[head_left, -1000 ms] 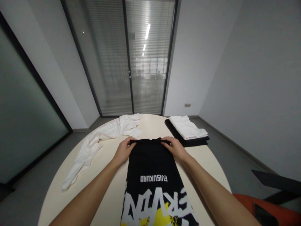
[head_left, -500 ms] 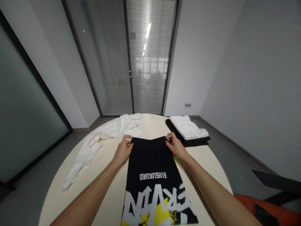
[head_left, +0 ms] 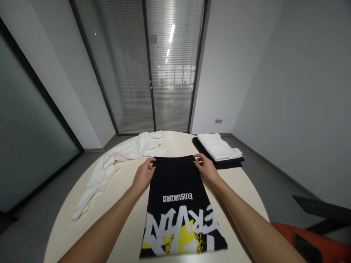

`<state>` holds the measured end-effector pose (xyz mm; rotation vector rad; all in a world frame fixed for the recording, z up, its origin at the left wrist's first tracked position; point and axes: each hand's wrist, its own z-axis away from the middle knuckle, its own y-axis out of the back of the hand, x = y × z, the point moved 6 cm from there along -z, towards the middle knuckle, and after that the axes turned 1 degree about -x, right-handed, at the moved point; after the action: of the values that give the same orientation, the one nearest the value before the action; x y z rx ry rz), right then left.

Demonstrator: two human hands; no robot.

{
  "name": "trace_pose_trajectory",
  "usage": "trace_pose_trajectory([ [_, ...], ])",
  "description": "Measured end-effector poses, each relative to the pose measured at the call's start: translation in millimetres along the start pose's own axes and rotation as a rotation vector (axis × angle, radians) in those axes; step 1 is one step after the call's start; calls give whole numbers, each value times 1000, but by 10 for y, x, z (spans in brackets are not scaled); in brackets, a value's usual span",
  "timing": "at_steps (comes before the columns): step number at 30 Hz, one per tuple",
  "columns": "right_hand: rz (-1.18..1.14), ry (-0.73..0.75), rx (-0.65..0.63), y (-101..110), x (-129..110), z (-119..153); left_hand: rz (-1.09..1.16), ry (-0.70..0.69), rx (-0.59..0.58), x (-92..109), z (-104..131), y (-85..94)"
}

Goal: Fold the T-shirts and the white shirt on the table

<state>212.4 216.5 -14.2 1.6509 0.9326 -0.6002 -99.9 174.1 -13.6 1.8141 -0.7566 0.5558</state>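
Both hands — at black garment's far corners.

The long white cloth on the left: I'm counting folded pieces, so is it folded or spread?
Spread loosely, not folded: the long white cloth trails, wrinkled and uneven, along the round cream table.

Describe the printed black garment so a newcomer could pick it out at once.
On the round cream table, look between the left hand and right hand, at the far corners of a long, flat black garment. Bold white lettering and yellow patches cover its near end, unlike the plain, rumpled white cloth or the folded black-and-white stack.
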Motion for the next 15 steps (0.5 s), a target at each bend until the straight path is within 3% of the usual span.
trace_pose_trajectory([
  [5,-20,-15,-42,-42,51,-7,-73,33,-9,5,5,-11],
  [11,-146,28,-131,-101,160,-19,165,64,-37,-51,7,-42],
  [15,0,70,-115,-72,131,-15,151,3,-74,-53,22,-66],
])
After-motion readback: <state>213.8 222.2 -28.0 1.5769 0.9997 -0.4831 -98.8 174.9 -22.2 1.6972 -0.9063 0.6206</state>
